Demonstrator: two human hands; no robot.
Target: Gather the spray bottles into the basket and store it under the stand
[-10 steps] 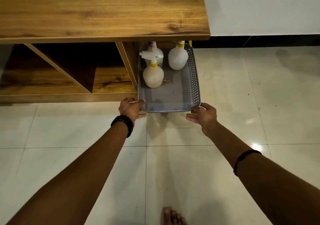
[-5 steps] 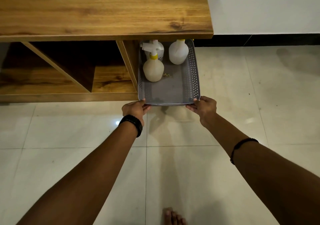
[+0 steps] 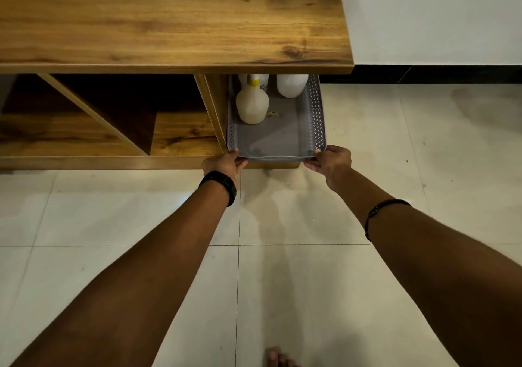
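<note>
A grey perforated basket sits partly inside the right-hand bay of the wooden stand, its near end sticking out over the floor. Inside stand three spray bottles: a cream one with a yellow collar near the left wall, a white one at the back right, and another mostly hidden behind the cream one. Their tops are cut off by the stand's top. My left hand grips the basket's near left corner. My right hand grips the near right corner.
The stand's upright panel runs close along the basket's left wall. Open wooden shelves lie to the left. White floor tiles spread to the right and behind, with a dark skirting under a white wall. My bare toes show at the bottom.
Both hands have pushed the basket deeper under the stand. The bottles' spray heads, visible before, are now hidden beneath the stand's top.
</note>
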